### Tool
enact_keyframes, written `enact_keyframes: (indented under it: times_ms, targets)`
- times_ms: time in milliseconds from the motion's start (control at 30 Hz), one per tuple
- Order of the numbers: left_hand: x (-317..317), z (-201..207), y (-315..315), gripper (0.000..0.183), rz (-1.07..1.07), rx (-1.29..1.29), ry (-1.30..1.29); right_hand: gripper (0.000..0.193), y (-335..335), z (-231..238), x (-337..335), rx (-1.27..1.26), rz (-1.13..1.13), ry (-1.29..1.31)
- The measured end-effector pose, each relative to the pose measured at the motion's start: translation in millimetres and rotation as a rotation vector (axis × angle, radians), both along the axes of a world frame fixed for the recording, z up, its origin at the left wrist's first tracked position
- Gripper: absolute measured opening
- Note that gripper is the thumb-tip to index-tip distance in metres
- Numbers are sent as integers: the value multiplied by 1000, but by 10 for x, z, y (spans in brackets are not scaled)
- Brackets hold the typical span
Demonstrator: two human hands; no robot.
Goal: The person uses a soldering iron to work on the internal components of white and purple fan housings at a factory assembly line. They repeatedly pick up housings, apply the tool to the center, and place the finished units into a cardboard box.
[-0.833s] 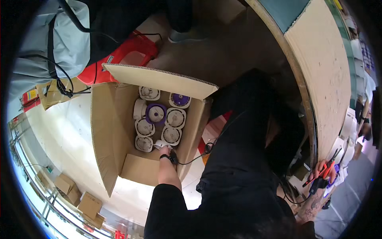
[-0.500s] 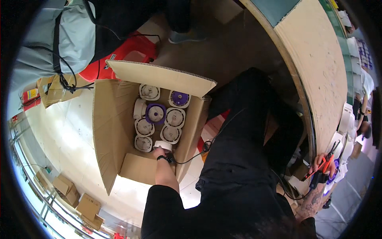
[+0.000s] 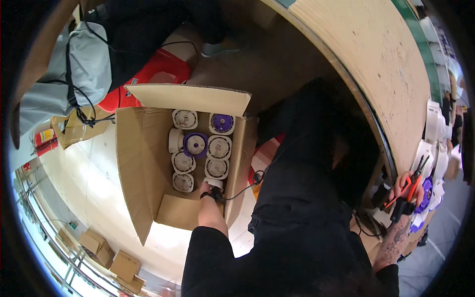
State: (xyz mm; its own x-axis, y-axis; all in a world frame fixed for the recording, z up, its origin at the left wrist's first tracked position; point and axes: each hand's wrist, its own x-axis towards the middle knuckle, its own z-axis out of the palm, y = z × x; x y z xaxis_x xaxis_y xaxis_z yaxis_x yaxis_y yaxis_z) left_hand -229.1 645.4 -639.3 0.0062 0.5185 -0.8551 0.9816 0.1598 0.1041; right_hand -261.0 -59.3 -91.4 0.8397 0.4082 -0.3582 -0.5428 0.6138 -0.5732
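Observation:
Inside the open cardboard box (image 3: 184,212), my left hand (image 3: 205,189) is closed on a white round plastic housing (image 3: 213,182) at the near right corner. It sits just below a row of similar white housings (image 3: 216,168); a purple-rimmed one (image 3: 196,145) and a purple-faced one (image 3: 222,123) are among them. Far to the right, at the worktable's edge, my right hand (image 3: 406,187) is wrapped round orange-handled pliers (image 3: 416,179), their dark jaws pointing up and away. Dark bands with cables are on both wrists.
The curved worktable (image 3: 366,54) runs along the right, with white and purple housings (image 3: 435,123) beyond my right hand. A red plastic stool (image 3: 170,69) and a seated person's legs are behind the box. Empty-looking cartons (image 3: 123,266) lie at the lower left.
My left hand has shifted slightly right with the white housing, toward the box's right wall. My right hand still holds the pliers. The whole view has turned a little.

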Motion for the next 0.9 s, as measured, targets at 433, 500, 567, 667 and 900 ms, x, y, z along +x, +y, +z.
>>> enact_keyframes:
  times_ms: [433, 500, 567, 667, 900]
  targets:
    - [-251, -535, -184, 30, -276, 153, -22, 88, -44, 47, 134, 12, 94, 24]
    - [-261, -532, -168, 30, -305, 154, -32, 88, -32, 46, 126, -2, 89, 17]
    - [-282, -505, -154, 31, -347, 142, -41, 87, -38, 55, 81, -30, 70, 12]
    - [-260, -429, -125, 32, -406, 115, -67, 87, -60, 33, 82, -37, 75, -6]
    - [-68, 9, 219, 36, -1256, 328, -267, 89, -25, 22, 110, 54, 135, -60]
